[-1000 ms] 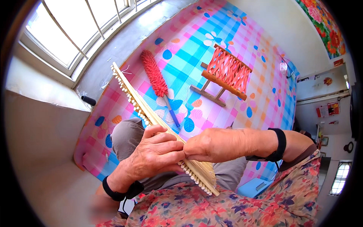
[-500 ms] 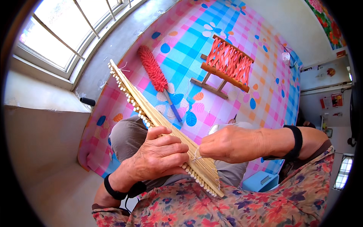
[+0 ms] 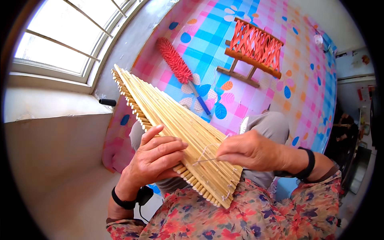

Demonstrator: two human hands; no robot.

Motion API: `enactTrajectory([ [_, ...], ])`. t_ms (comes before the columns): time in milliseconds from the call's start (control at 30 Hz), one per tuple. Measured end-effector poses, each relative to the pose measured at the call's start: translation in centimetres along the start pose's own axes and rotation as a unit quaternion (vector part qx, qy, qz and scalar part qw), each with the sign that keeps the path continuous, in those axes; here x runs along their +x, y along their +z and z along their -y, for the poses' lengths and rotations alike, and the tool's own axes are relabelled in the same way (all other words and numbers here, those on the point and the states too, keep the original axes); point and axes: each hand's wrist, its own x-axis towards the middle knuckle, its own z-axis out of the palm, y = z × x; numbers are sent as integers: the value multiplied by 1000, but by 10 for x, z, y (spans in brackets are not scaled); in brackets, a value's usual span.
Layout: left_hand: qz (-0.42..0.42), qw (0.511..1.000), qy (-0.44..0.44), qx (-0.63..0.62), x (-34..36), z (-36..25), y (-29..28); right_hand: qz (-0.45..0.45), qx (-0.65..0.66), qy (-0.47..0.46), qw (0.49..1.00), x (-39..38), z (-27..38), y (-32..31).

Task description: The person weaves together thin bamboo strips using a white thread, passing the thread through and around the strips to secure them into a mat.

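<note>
A mat of pale, straw-coloured stalks (image 3: 182, 116), sewn side by side, slants across my lap with its cut ends along the lower left edge. My left hand (image 3: 158, 156) grips that edge, thumb beneath and fingers laid over the top. Pinched in my right hand (image 3: 248, 150) is a thin metal needle (image 3: 206, 161), its tip at the face of the stalks. A loop of white thread (image 3: 206, 151) stands up close to the needle. Short thread ends and stitches show near the mat's lower corner.
Beyond the mat, a red fluffy duster (image 3: 175, 60) with a blue handle and a wooden stool (image 3: 256, 48) with woven red strips rest on a colourful checked sheet (image 3: 236, 100). A barred window (image 3: 68, 36) is at the left. My bent knees support the mat.
The mat has tilted so that more of its broad face shows. My right hand has drawn slightly right and up, and the needle now shows more clearly. The view has shifted too.
</note>
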Motion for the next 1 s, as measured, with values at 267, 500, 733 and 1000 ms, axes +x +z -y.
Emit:
enactTrajectory([
  [267,-28,994,-63,84,-31,-15,2,51,53,-63,995,17,-33,39],
  [500,-19,992,-101,75,-35,-21,-2,15,-8,-106,994,20,-39,44],
  [733,-11,989,-125,75,-33,-25,-4,-16,44,-143,989,20,-40,49],
  [1000,-13,988,-138,69,-36,-27,-6,57,81,-133,986,21,-43,49],
])
